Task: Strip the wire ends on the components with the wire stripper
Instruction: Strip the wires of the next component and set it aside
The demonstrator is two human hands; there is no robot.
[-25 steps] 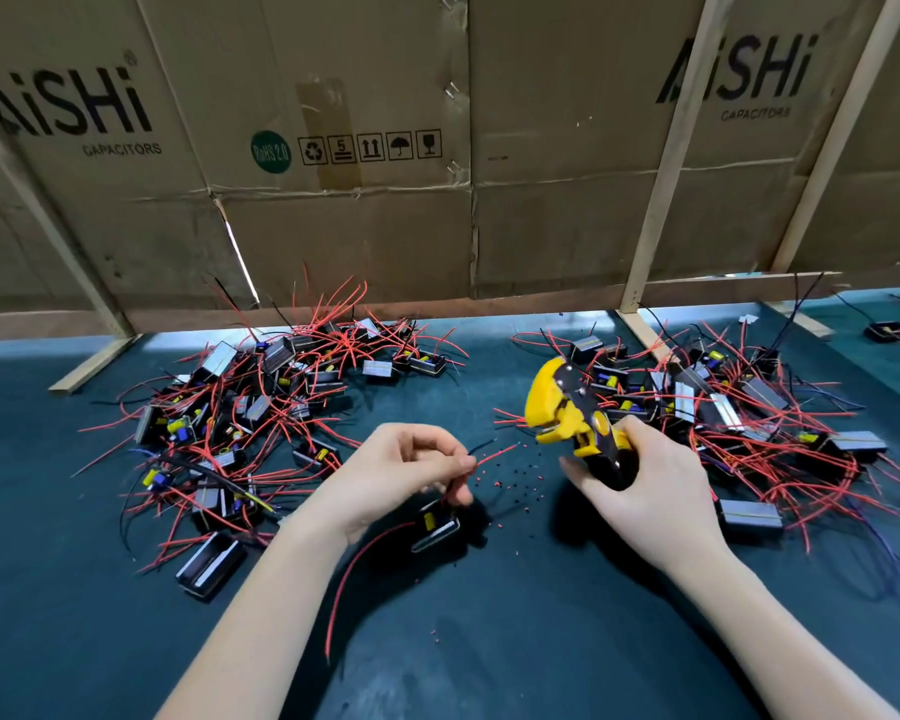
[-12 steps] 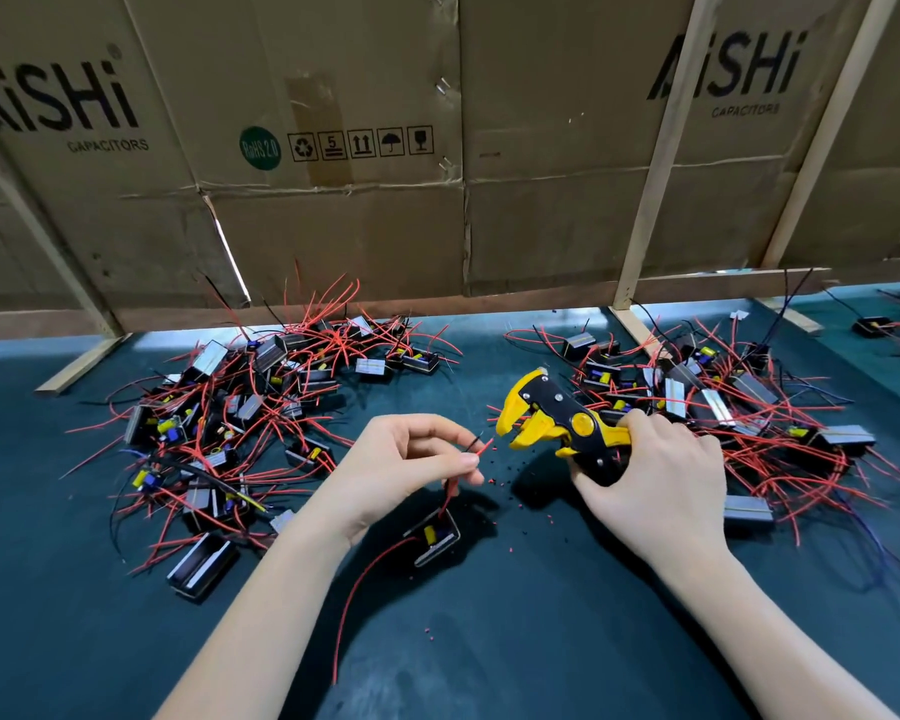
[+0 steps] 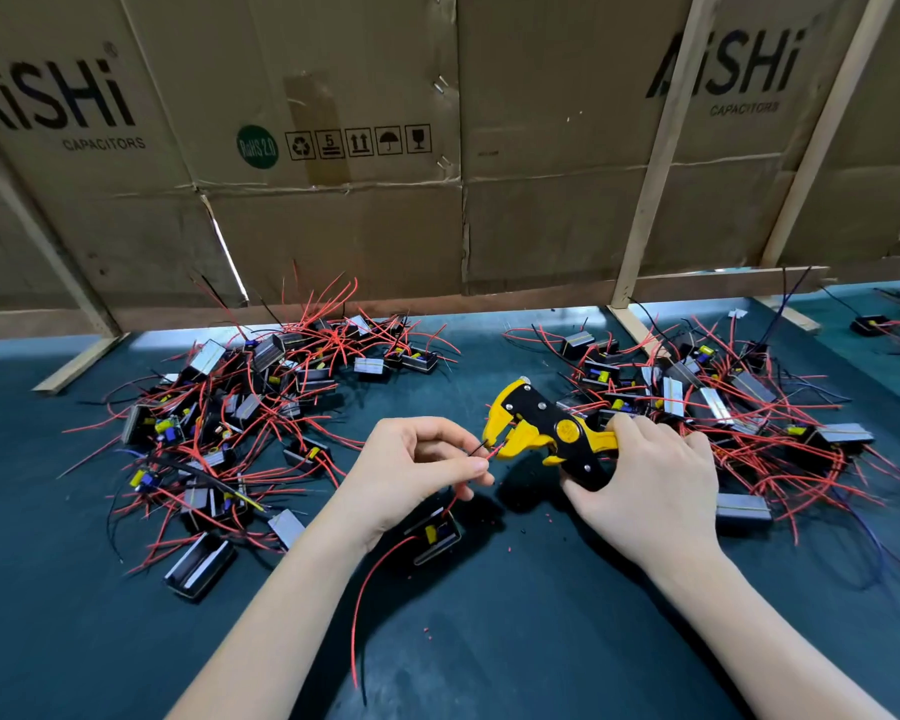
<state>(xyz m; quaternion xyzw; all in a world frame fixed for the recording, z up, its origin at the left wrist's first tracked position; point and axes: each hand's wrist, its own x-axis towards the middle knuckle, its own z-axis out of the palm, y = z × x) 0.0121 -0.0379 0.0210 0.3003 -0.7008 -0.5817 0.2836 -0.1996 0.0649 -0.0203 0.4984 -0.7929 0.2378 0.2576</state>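
The left hand (image 3: 411, 470) pinches thin, limp wire ends (image 3: 481, 449) near their tips, feeding them seemingly into the wire stripper (image 3: 546, 433) gripped by the right hand (image 3: 650, 491), the light component (image 3: 435, 535) dangling above the bench (image 3: 541, 641)

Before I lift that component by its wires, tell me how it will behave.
The component is small, so it probably lifts easily from the left hand. Its red wire trails in a loose curve, so likely floppy. It may swing or twist rather than hang steady.
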